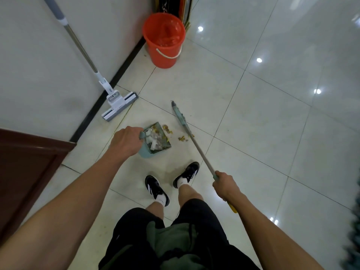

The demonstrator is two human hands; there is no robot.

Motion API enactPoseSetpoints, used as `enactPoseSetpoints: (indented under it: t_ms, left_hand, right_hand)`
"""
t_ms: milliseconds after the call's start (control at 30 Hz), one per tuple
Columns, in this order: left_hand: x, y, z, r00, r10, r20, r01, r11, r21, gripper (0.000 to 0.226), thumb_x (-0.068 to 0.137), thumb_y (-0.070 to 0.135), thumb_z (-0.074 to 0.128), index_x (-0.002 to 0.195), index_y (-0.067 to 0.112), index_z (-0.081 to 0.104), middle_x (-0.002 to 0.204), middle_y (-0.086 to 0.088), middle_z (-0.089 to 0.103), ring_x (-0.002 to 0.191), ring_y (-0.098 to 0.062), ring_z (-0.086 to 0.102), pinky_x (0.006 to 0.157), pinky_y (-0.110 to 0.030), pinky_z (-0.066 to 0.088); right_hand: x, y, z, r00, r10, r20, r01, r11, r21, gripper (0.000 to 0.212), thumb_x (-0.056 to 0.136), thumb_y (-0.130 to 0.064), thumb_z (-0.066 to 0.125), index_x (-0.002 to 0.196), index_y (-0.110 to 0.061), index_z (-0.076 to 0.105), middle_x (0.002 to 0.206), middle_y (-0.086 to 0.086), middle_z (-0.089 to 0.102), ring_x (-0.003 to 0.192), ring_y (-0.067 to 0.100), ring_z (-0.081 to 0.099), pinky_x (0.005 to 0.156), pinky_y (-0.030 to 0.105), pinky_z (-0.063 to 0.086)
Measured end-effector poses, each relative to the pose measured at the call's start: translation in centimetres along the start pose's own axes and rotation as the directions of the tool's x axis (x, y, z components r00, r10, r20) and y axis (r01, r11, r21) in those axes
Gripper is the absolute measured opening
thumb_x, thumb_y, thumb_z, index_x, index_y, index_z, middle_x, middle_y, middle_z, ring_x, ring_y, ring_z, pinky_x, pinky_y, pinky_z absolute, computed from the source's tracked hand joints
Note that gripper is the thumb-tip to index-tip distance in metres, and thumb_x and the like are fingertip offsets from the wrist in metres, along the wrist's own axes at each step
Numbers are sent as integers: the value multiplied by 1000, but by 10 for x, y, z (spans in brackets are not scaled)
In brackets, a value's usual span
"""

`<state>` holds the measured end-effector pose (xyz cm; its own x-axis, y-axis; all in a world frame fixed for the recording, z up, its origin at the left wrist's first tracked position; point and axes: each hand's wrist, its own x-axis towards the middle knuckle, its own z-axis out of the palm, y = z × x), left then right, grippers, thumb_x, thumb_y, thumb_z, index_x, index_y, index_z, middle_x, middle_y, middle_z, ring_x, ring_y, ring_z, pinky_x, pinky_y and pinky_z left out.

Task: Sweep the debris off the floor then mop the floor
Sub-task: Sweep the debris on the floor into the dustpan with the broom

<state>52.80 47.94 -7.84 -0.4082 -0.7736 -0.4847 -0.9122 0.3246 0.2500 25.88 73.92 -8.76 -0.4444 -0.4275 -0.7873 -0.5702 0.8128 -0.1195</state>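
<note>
Currently the left hand [126,140] grips the dustpan [155,142] handle, fingers curled round it; the pan sits on the floor [253,117] with its open lip facing right, already holding pale scraps. Right hand [226,185] is closed round the broom [180,117] shaft near its upper end — the shaft runs up and left from that hand, the head lying beyond the remaining debris [174,134]. Key relation: the yellowish crumbs lie between broom head and pan lip, just beside the lip. Judgement — a short stroke leftward toward the pan should collect them. Mop [119,105] leans against the wall, red bucket [163,40] further back; mopping not yet begun.
</note>
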Motion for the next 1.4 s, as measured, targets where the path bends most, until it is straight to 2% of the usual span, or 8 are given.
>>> enactPoseSetpoints:
  t_ms: [267, 533, 600, 733, 833, 1000, 1233, 1400]
  left_hand:
    - [-6, -17, 0, 997, -72, 24, 72, 997, -3, 2, 88, 28, 64, 89, 26, 63, 84, -3, 64, 75, -27, 60, 65, -34, 48]
    - [-5, -33, 9, 991, -132, -10, 131, 990, -51, 6, 90, 28, 67, 94, 24, 68, 82, -2, 64, 72, -27, 62, 70, -40, 57]
    - [-7, -35, 13, 991, -136, -6, 136, 990, -44, 7, 91, 30, 67, 95, 24, 67, 82, -2, 64, 72, -26, 62, 70, -41, 58]
    - [-11, -34, 16, 994, -112, 7, 112, 993, -22, 10, 93, 33, 63, 99, 25, 66, 87, -3, 66, 76, -26, 62, 72, -40, 57]
    - [-15, -32, 18, 997, -82, 11, 82, 996, -26, 13, 94, 34, 62, 100, 23, 64, 91, -4, 68, 77, -27, 63, 74, -40, 56]
    - [-25, -35, 18, 997, -77, -5, 77, 995, -58, 12, 96, 33, 63, 94, 21, 63, 91, -5, 71, 73, -26, 65, 72, -39, 59]
    - [-36, -48, 10, 988, -157, -17, 152, 974, -168, 11, 94, 30, 68, 97, 20, 66, 93, -6, 69, 84, -29, 65, 79, -39, 57]
    - [-48, -62, 8, 978, -207, -1, 204, 965, -163, 9, 93, 31, 65, 93, 22, 65, 92, -7, 68, 82, -29, 64, 76, -39, 55]
  right_hand:
    - [22, 13, 2, 991, 132, -30, -133, 991, -25, 25, 96, -12, 47, 121, -12, 52, 92, 7, 53, 75, 23, 62, 68, 39, 62]
    - [33, -22, 23, 987, 79, 139, -81, 997, 13, 26, 94, -7, 44, 119, -3, 51, 86, 6, 49, 69, 23, 60, 51, 28, 51]
    - [33, -34, 31, 985, 48, 163, -53, 998, 28, 24, 94, -7, 45, 117, -3, 52, 87, 6, 50, 71, 23, 60, 56, 29, 53]
    - [34, -52, 47, 978, -5, 208, 1, 1000, 21, 24, 95, -14, 49, 118, -7, 53, 107, 11, 58, 90, 27, 64, 80, 38, 59]
    - [34, -59, 53, 973, -50, 225, 56, 998, -18, 26, 94, -17, 53, 119, -10, 56, 103, 10, 61, 90, 25, 63, 85, 39, 58]
    - [24, -65, 40, 959, -87, 271, 108, 992, -63, 25, 93, -14, 55, 118, -10, 59, 97, 9, 63, 81, 24, 65, 71, 32, 58]
    - [-10, -52, 0, 967, -99, 237, 90, 995, 49, 34, 94, -10, 50, 127, -12, 58, 75, 6, 56, 55, 19, 52, 47, 25, 45]
    - [-12, -55, -13, 975, -155, 157, 172, 980, -100, 21, 93, -10, 47, 110, -13, 58, 76, 4, 56, 51, 18, 52, 45, 24, 43]
